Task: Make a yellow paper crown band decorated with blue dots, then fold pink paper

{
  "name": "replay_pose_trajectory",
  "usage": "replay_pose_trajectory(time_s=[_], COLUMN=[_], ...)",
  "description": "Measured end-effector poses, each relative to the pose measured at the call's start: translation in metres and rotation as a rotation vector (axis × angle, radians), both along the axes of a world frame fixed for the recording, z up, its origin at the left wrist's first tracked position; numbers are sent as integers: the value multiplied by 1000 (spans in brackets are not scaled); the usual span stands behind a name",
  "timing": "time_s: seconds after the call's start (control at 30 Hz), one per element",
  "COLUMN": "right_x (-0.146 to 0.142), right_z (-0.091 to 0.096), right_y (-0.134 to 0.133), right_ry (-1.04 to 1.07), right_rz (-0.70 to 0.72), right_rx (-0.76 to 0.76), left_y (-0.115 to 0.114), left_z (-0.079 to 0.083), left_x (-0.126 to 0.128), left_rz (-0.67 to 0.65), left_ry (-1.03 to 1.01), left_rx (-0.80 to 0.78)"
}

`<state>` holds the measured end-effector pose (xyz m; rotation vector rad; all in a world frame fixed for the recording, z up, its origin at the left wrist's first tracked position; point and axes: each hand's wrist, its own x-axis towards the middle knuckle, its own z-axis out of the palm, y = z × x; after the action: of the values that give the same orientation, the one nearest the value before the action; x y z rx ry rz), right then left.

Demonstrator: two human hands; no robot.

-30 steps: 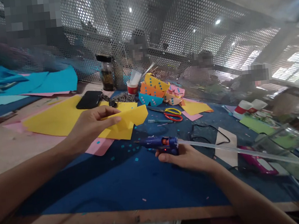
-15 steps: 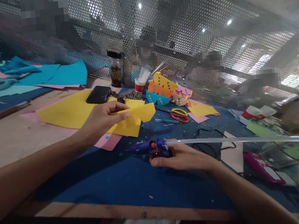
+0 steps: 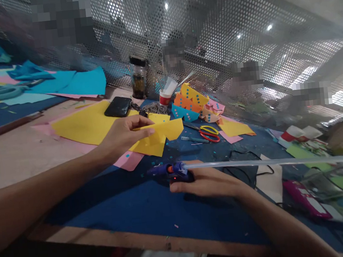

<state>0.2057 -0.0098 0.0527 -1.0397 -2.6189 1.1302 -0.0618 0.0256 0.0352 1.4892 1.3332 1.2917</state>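
My left hand (image 3: 123,135) pinches a folded yellow paper piece (image 3: 162,132) and holds it up over the blue mat (image 3: 142,204). My right hand (image 3: 209,181) grips a blue hot glue gun (image 3: 175,171) lying low over the mat, its nozzle pointing left. A long clear glue stick (image 3: 265,162) juts out of the gun's back toward the right. The gun's tip sits below and a little left of the yellow piece, apart from it.
Yellow and pink sheets (image 3: 80,125) lie at left with a black phone (image 3: 117,106) on them. Behind stand a dark jar (image 3: 138,78), a red cup (image 3: 165,98), finished paper shapes (image 3: 190,102) and scissors (image 3: 208,133). A perforated metal screen (image 3: 211,39) closes the back.
My right hand has tipped the glue gun lower and drawn it slightly left, so the glue stick now runs nearly level. The view shifted; my left hand keeps holding the yellow piece.
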Motion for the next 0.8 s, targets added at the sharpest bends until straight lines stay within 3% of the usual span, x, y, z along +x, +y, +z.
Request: replay_pose_trajectory(time_s=[0.5,0.6,0.8], right_x=[-6,-3,8], right_z=[-3,-2,-3], right_y=[-1,-2,-6], right_ry=[-39,8,125], right_rz=[-31,-38,-116], right_rx=[96,19,-286], left_y=[-2,-2,-3], left_z=[1,1,2], left_x=[-1,-1,-1], left_rz=[-22,-28,-21], left_ry=[12,12,25], left_rx=[18,13,-1])
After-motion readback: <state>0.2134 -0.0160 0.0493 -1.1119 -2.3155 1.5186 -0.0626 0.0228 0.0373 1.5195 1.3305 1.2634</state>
